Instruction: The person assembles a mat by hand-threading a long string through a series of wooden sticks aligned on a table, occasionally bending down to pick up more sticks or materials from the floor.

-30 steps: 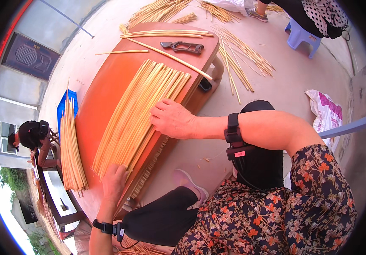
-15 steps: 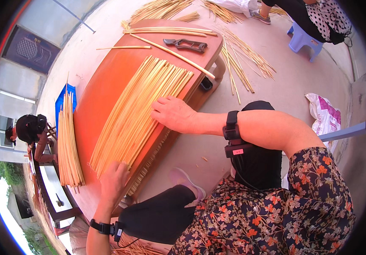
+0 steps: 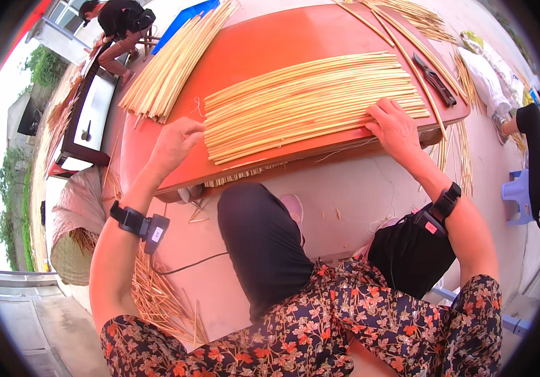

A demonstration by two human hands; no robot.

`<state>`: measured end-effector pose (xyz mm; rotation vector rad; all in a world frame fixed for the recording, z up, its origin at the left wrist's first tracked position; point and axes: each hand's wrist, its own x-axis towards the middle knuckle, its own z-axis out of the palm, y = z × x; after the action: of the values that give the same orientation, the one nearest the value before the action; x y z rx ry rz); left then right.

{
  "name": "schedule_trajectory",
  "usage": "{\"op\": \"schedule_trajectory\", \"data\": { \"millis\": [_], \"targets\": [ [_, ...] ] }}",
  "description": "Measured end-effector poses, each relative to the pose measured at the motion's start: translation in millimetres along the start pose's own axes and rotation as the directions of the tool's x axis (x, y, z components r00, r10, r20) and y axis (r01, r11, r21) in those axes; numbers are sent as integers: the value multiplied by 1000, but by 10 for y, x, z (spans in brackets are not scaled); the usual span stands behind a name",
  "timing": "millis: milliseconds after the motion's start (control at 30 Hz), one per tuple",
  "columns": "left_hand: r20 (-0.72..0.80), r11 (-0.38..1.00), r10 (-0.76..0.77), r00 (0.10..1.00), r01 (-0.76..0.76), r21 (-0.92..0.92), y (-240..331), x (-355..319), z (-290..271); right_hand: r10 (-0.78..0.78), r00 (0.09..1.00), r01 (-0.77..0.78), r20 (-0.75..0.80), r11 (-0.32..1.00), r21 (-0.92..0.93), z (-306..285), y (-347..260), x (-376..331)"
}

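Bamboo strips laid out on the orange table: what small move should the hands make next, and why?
Probably press both ends inward to even the bamboo strips. The left hand is at their ragged near end, the right hand rests flat on the far end, and the tips sit staggered.

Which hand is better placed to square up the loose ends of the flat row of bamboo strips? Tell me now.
Left, probably. The left hand sits right at the uneven ends of the row of bamboo strips on the orange table, while the right hand lies flat across their far end.
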<state>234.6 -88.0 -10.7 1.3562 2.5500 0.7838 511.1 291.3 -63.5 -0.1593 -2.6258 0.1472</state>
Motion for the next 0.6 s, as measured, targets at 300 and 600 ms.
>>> {"op": "schedule_trajectory", "data": {
  "millis": [300,600],
  "targets": [
    [-128,984,-134,983,117,-131,-200,-626,529,-19,999,23,45,996,-86,-40,-175,-43],
    [-79,914,-157,984,115,-388,-199,-810,589,25,997,-23,70,1000,-20,-147,-276,-66]
  ]
}}
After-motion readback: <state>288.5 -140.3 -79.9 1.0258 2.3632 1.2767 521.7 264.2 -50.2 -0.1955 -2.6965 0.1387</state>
